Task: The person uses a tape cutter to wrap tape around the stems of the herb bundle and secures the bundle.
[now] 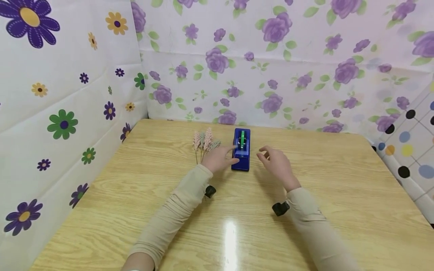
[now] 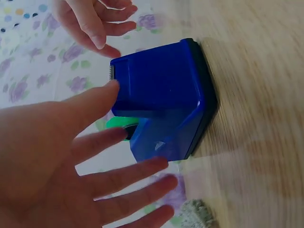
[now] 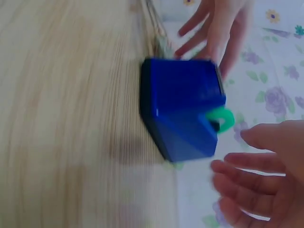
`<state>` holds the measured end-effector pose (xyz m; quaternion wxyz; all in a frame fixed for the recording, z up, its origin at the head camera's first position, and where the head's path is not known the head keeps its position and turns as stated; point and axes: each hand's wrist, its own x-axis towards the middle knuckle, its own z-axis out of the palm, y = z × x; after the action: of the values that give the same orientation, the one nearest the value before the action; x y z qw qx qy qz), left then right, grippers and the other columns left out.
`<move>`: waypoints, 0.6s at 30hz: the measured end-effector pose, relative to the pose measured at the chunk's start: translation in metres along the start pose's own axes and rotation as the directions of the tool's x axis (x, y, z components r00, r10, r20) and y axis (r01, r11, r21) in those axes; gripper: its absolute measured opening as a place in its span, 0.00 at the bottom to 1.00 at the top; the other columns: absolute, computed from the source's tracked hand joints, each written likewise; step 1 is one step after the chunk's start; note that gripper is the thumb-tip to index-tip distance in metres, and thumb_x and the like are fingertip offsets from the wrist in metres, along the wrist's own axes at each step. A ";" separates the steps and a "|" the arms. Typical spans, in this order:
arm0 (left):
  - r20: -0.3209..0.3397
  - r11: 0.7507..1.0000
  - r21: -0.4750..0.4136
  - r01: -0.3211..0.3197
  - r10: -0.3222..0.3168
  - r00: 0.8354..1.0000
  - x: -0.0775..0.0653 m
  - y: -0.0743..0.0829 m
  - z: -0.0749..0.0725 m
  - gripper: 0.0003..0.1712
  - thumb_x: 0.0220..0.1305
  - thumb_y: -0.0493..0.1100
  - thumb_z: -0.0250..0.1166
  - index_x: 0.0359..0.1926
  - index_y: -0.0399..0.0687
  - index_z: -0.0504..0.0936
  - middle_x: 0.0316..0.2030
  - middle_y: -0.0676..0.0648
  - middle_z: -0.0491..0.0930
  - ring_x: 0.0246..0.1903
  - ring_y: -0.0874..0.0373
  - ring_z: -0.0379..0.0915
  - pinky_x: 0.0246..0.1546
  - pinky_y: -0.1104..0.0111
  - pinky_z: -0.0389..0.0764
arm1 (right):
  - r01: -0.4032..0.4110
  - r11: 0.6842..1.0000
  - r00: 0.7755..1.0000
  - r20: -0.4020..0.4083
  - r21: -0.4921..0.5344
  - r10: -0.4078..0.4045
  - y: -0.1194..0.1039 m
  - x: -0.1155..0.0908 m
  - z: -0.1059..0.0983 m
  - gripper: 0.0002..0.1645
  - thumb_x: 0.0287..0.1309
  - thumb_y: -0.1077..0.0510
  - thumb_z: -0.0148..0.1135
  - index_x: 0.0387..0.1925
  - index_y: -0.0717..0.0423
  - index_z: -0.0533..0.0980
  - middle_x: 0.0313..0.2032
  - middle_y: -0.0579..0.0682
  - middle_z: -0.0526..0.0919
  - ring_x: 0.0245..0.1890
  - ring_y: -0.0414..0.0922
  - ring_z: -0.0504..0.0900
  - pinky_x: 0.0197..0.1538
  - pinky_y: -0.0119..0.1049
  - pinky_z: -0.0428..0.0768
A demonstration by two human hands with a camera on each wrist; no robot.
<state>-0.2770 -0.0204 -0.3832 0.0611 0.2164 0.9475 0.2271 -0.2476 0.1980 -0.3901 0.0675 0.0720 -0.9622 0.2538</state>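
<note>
I see a desk (image 1: pixel 118 195) of pale yellow wood grain, glossy enough to throw back a bright streak of light (image 1: pixel 231 241) on my side; towards its far edge stands a blue tape dispenser (image 1: pixel 241 152), its length running front to back; just left of it lie pink and grey-green flower sprigs (image 1: pixel 208 137), stems towards me, partly hidden.

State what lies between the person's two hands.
The blue tape dispenser stands between the left hand and the right hand. The head view shows it, with a bare strip of table before the right hand.
</note>
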 end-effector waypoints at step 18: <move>-0.044 0.974 -0.227 -0.008 -0.002 0.999 0.014 -0.002 0.009 0.15 0.61 0.44 0.69 0.49 0.46 0.84 0.43 0.45 0.85 0.43 0.53 0.81 0.45 0.62 0.81 | -0.117 0.941 0.986 -0.073 0.319 0.148 -0.029 0.021 0.037 0.16 0.63 0.53 0.61 0.39 0.63 0.84 0.34 0.58 0.86 0.28 0.43 0.77 0.30 0.28 0.72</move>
<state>-0.2886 -0.0117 -0.3922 0.0642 0.2043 0.9161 0.3389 -0.2664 0.1529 -0.4050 0.0843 0.0045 -0.9080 0.4103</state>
